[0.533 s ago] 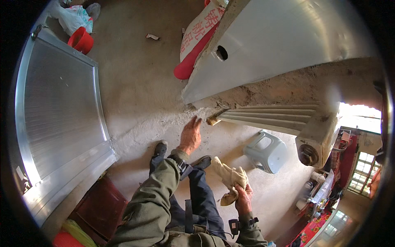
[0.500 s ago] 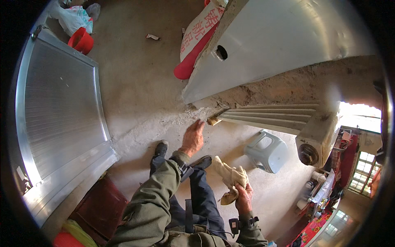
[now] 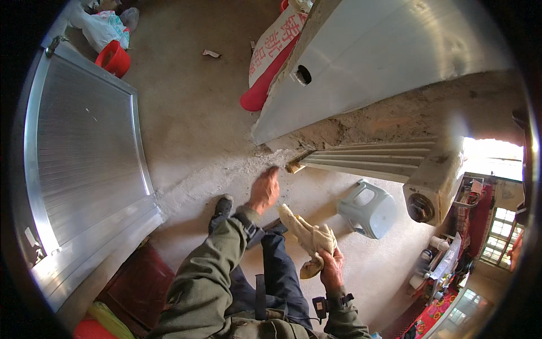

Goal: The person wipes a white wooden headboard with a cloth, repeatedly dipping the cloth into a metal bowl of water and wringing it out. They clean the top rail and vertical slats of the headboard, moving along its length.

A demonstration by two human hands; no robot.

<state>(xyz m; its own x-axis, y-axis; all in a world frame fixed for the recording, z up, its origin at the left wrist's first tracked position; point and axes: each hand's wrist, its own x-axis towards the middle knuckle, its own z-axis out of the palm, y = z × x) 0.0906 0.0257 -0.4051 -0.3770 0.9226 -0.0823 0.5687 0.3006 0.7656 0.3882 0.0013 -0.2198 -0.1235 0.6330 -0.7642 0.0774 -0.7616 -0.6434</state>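
My right hand (image 3: 333, 268) grips a crumpled cream cloth (image 3: 310, 237), whose loose end hangs toward my left hand. My left hand (image 3: 264, 189) is held out in front of me over the floor, with its fingers stretched forward and nothing seen in them. Its fingertips are nearest the yellowish lower end (image 3: 293, 165) of a ridged pale door frame (image 3: 367, 158), apart from it in the picture. Dark bands circle both my wrists.
A pale blue plastic stool (image 3: 367, 209) stands right of the cloth. A metal door panel (image 3: 90, 124) is on the left, another metal panel (image 3: 384, 62) at upper right. Farther off are a red bucket (image 3: 113, 59) and a printed sack (image 3: 274, 48). Cluttered shelves (image 3: 437, 260) line the right.
The cloth has swung up and left, its loose end closer to my left hand. My right hand has shifted slightly. My left hand has turned a little, staying nearly in place.
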